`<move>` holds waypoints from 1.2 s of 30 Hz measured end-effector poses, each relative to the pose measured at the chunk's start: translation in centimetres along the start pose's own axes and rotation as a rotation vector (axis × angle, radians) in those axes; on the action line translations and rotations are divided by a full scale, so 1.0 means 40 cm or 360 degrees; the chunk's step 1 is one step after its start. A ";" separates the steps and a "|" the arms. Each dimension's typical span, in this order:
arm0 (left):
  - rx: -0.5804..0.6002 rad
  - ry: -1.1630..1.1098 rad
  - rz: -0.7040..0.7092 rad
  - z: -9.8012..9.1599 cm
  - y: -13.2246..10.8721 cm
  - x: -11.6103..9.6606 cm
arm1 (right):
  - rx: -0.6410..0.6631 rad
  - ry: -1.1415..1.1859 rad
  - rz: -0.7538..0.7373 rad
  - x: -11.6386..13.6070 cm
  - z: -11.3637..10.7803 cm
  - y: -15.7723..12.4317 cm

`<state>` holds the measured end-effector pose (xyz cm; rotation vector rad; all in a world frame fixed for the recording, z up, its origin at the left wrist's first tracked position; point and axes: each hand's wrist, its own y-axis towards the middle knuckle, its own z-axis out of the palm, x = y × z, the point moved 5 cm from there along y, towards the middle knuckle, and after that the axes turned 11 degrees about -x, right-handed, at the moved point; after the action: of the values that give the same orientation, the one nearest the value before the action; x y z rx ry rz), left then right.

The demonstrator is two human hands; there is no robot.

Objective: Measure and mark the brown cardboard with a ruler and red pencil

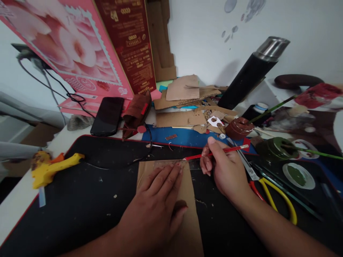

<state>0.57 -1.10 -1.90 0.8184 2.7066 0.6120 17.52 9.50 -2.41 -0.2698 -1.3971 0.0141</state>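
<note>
My left hand (158, 200) lies flat with its fingers stretched out, pressing on a piece of brown cardboard (191, 214). Under its fingertips, along the far edge of the cardboard, is a clear ruler (197, 167), mostly covered by the hand. My right hand (226, 167) is closed around a red pencil (232, 149). The pencil tilts to the left, its tip at the cardboard's far right corner, close to the left fingertips.
Scissors (281, 200) with yellow and red handles lie on the dark mat (88, 200) at right. Left stands a yellow glue gun (57, 166). Behind are a phone (107, 116), cardboard scraps (183, 117), a black flask (246, 76) and paint jars (277, 148).
</note>
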 end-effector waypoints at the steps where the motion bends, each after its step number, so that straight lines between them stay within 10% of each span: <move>1: 0.0007 -0.0001 -0.0005 0.001 -0.001 0.000 | -0.0003 0.0001 -0.0003 0.001 0.001 0.001; 36: -0.0008 -0.0008 0.0039 -0.001 0.007 0.000 | 0.0118 0.0004 -0.0018 -0.005 -0.010 -0.010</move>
<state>0.68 -0.89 -1.74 0.8520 2.6929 0.6211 17.80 9.01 -2.57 -0.2006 -1.3924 0.0562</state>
